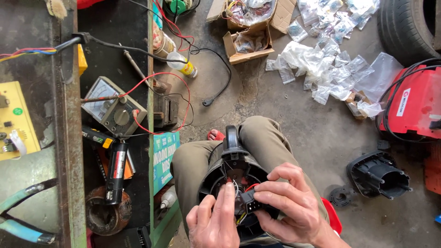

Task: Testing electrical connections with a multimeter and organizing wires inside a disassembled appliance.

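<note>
Concrete floor (285,119), stained, with a tyre (404,27) at the upper right and a red machine (413,105) below it. Clear plastic bags (321,64) lie scattered between the tyre and two open cardboard boxes (250,27). A separate black housing part (379,174) sits on the floor, well apart from the hands, to the right.

Counter (69,138) along the left edge carries a yellow circuit board (14,121); on the dark tray beside it lie an analogue meter (112,108) with red leads and a black cylinder (117,170).

The person sits with both knees raised. A black round housing (229,174) rests on the lap between the thighs, its handle pointing away from the body. It lies directly under and just ahead of both hands.

Right hand (294,206): fingers curled, thumb and forefinger pinching a small black plug block (250,202) at the housing's mouth. Red and other thin wires (243,188) run from the block into the housing.

Left hand (213,222): partly closed, forefinger extended and touching the wires at the housing's opening, just beside the plug block. It grips nothing that can be seen.
</note>
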